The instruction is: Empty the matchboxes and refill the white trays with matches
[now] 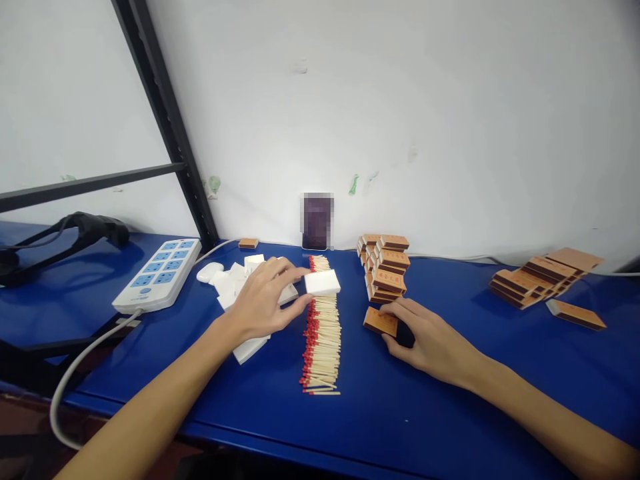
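Between the thumb and fingers of my left hand (267, 297) is a white matchbox tray (323, 283), held over a long row of red-tipped matches (324, 347). Under and behind that hand lies a loose pile of white trays (230, 283), partly covered by it. My right hand (423, 333) grips an orange-brown matchbox (379, 321) by its right end, low over the table or resting on it; I cannot tell which. Just beyond it stands a stack of matchboxes (390, 277), several showing white ends.
More matchbox sleeves (540, 277) lie piled at the right, with one matchbox (577, 313) before them. A power strip (159, 275) with its cable is at the left. A phone (318, 223) leans on the wall. A single matchbox (249, 243) lies near a black metal frame (165, 100).
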Demonstrator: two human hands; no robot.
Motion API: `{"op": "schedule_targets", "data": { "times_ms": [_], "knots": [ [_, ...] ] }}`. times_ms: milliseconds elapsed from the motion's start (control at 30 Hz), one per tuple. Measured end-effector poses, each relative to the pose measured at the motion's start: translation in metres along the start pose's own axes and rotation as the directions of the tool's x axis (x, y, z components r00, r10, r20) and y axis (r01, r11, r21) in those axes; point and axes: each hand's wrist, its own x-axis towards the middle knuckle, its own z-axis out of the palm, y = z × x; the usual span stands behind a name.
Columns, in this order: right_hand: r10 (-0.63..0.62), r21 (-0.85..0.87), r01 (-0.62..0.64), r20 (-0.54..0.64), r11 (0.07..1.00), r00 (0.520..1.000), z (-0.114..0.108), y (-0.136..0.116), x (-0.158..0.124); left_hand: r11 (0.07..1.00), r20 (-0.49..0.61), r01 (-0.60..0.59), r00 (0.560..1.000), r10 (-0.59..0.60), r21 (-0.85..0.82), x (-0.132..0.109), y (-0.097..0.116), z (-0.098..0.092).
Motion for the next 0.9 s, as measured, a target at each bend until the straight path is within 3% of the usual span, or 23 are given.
{"op": "schedule_targets", "data": {
  "times_ms": [133, 233, 333, 400, 467, 633, 733, 900],
  "knots": [
    [-0.008, -0.098, 0.005, -0.027, 0.995, 1.000, -0.005, -0.001, -0.001, 0.993, -0.114, 0.034, 0.992, -0.048, -0.116, -0.009, 0.018, -0.013],
    [-0.083, -0.119, 0.070, -0.114, 0.990, 0.990, -0.012, -0.007, -0.002, 0.978, -0.056, 0.032, 0.997, -0.044, -0.208, -0.035, 0.044, -0.018],
    [-0.270, 0.000, 0.276, -0.208, 0.961, 0.940, -0.017, -0.023, -0.005, 0.966, 0.045, 0.084, 0.996, -0.075, -0.243, -0.069, 0.071, -0.015],
    [-0.401, 0.084, 0.426, -0.216, 0.901, 0.890, -0.015, -0.040, -0.006, 0.959, 0.067, 0.113, 0.993, -0.099, -0.261, -0.087, 0.084, -0.010],
    [-0.466, 0.140, 0.496, -0.198, 0.857, 0.862, -0.009, -0.058, -0.006, 0.958, 0.102, 0.176, 0.982, -0.156, -0.227, -0.099, 0.092, -0.005],
    [-0.390, 0.237, 0.412, -0.134, 0.880, 0.911, 0.013, -0.085, 0.000, 0.975, 0.090, 0.217, 0.971, -0.220, 0.038, -0.106, 0.101, 0.007],
    [-0.313, 0.306, 0.324, -0.084, 0.895, 0.946, 0.018, -0.088, 0.002, 0.972, 0.105, 0.185, 0.974, -0.200, 0.142, -0.106, 0.103, 0.011],
    [-0.308, 0.363, 0.316, -0.080, 0.877, 0.948, 0.016, -0.086, 0.002, 0.955, 0.099, 0.193, 0.971, -0.220, 0.225, -0.105, 0.103, 0.014]
  ]
}}
